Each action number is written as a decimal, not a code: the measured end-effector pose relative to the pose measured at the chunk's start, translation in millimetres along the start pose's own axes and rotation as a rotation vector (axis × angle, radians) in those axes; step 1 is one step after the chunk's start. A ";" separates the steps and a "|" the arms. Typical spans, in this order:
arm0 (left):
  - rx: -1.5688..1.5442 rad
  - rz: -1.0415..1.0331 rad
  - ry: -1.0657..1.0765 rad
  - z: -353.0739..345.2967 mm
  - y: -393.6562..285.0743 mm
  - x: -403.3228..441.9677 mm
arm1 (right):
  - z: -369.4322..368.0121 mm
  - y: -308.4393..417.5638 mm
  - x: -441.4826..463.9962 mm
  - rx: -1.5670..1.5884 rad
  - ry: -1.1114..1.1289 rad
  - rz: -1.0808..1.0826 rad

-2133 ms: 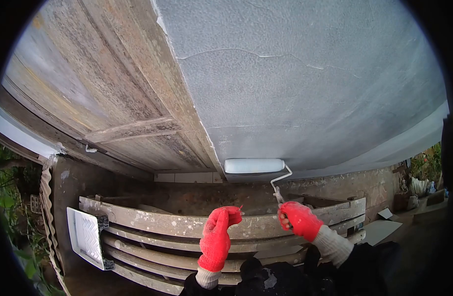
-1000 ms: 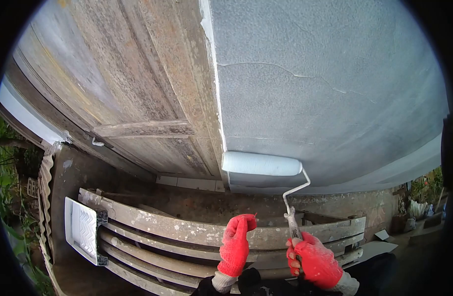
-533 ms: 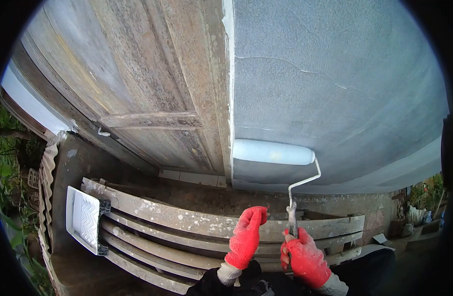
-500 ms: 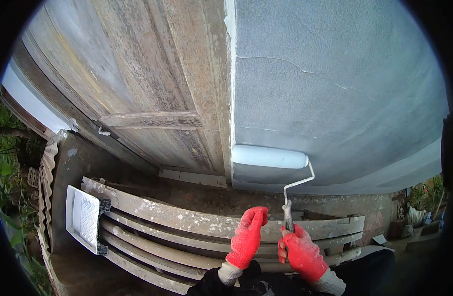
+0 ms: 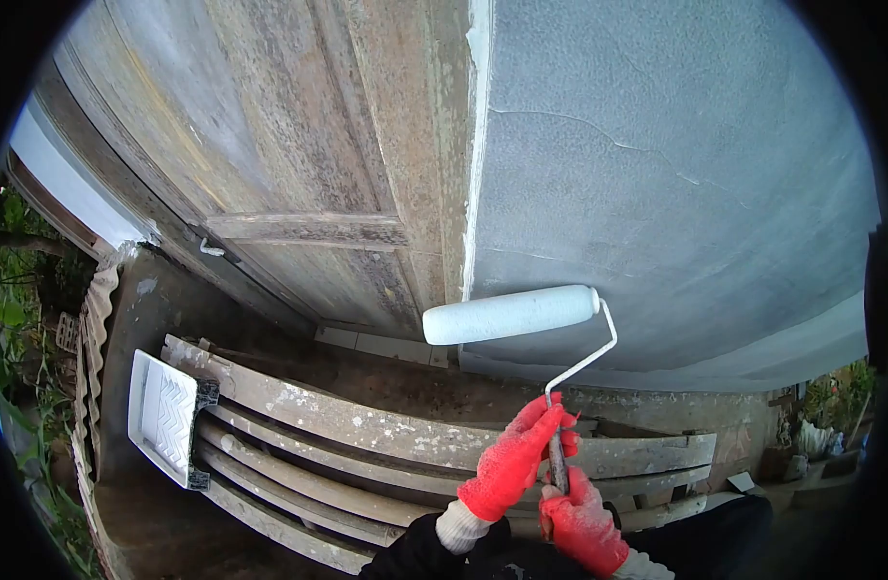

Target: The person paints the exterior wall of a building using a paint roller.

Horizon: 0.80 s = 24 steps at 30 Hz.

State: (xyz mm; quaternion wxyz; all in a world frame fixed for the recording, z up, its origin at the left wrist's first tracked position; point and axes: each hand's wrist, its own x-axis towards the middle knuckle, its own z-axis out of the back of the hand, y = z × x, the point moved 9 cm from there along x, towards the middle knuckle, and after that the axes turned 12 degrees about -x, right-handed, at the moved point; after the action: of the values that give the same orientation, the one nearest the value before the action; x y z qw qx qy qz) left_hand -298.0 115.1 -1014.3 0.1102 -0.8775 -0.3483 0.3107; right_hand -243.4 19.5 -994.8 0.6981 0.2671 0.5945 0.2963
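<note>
A paint roller (image 5: 510,315) with a pale blue-white sleeve and a bent white wire frame is held up before the wall, its sleeve tilted and its left end overlapping the wooden door (image 5: 299,174). My left hand (image 5: 514,459), in a red glove with a white cuff, is closed around the upper part of the roller's handle. Below it my right hand (image 5: 584,522), gloved likewise, grips the handle's lower end. Behind the sleeve stands the grey-blue wall (image 5: 657,193), with a thin crack running across it. Whether the sleeve touches the wall, I cannot tell.
A slatted wooden bench (image 5: 367,425), spattered with paint, stretches below the wall and door. On its left end rests a white paint tray (image 5: 164,418) with a ridged floor. Corrugated sheet (image 5: 94,358) and green plants (image 5: 28,435) lie at far left.
My left hand has moved up and right onto the roller's handle, beside my right hand. The roller has tilted, its left end swinging down and left past the wall's edge. The view has shifted slightly.
</note>
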 end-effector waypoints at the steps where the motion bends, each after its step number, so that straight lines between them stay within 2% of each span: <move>1: 0.097 0.013 -0.041 -3.9 -2.5 -4.6 | -4.8 -7.2 1.6 -0.003 0.000 0.000; 2: 0.216 -0.085 -0.089 -6.1 -12.9 -8.4 | -13.5 1.1 3.7 0.033 -0.001 0.090; 4: 0.279 -0.153 -0.103 -0.2 -25.3 -4.9 | -31.5 -7.8 20.2 0.089 0.083 0.203; 5: 0.338 -0.201 -0.117 3.5 -31.5 -4.7 | -37.2 -13.1 29.9 0.091 0.086 0.200; 7: 0.412 -0.223 -0.164 8.1 -45.5 3.0 | -54.8 -9.6 45.0 0.361 0.149 0.289; 9: 0.748 -0.307 -0.255 13.5 -68.0 9.9 | -73.8 -22.7 71.6 0.399 0.155 0.220; 11: 0.861 -0.338 -0.247 37.0 -65.4 30.6 | -80.5 -30.9 90.8 0.249 -0.042 0.212; 12: 0.984 -0.354 -0.273 45.5 -64.0 36.3 | -85.7 -43.6 100.2 0.280 -0.108 0.207; 13: 1.109 -0.366 -0.299 53.3 -62.2 40.1 | -89.9 -54.7 106.0 0.285 -0.105 0.203; 14: 1.109 -0.368 -0.302 56.5 -63.6 43.2 | -97.8 -72.5 113.6 0.458 -0.026 0.087; 16: 0.951 0.032 -0.322 81.0 -37.2 55.0 | -107.6 -91.3 128.4 0.625 0.053 -0.027; 19: 0.990 0.057 -0.283 103.5 -21.8 77.8 | -107.4 -107.6 142.5 0.696 0.063 -0.137; 22: 0.994 0.002 -0.343 72.6 -45.9 50.2 | -117.4 -108.1 128.7 0.629 0.127 -0.207; 23: 0.995 0.013 -0.348 73.7 -44.4 46.3 | -111.9 -83.1 113.9 0.520 0.049 -0.096; 24: 1.069 -0.197 -0.332 64.4 -58.5 42.6 | -105.4 -64.6 106.9 0.410 -0.027 0.019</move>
State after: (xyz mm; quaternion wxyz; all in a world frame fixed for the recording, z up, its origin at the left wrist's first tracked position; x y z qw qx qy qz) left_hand -345.8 185.5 -1060.7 0.5114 -0.6023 -0.2355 0.5660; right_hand -328.9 55.8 -1129.3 0.6344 0.4131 0.6304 0.1719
